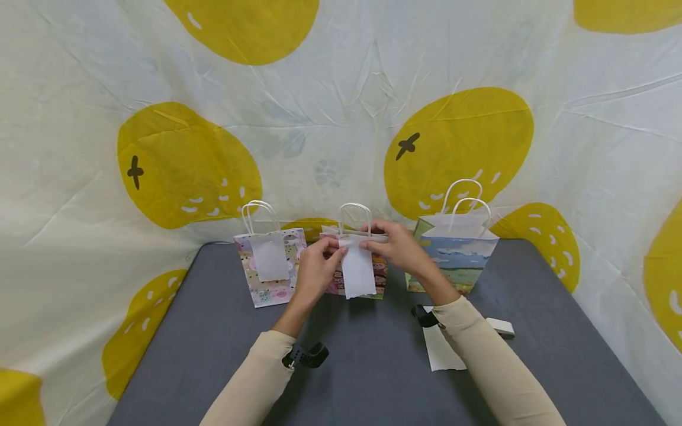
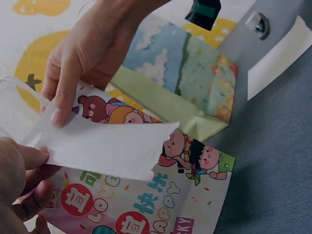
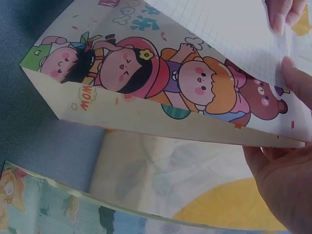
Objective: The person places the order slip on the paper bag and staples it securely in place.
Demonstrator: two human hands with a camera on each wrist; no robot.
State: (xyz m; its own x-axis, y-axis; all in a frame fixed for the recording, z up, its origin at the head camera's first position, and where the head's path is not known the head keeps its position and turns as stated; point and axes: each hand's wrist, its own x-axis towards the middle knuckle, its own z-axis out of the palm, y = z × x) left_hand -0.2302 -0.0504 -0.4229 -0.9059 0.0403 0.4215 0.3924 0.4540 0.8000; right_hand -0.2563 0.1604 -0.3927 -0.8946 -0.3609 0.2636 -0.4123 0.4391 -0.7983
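Note:
A small cartoon-printed paper bag [image 1: 380,273] with white handles stands upright in the middle of the table. A torn-edged strip of white paper [image 1: 359,275] hangs down its front from the rim. My left hand [image 1: 318,266] pinches the strip's upper left edge, thumb in front. On the other side my right hand [image 1: 396,244] grips the bag's rim, its thumb on the strip's top corner. In the right wrist view the right fingers [image 3: 275,163] are behind the bag. Faint grid lines mark the paper [image 3: 219,24] there.
To the left stands a pastel bag [image 1: 295,251] with a white paper piece [image 1: 270,257] on its front. A larger landscape-printed bag [image 1: 458,251] stands right. Another torn paper sheet [image 1: 442,349] lies under my right forearm, near a small white object [image 1: 501,326]. Patterned cloth hangs behind.

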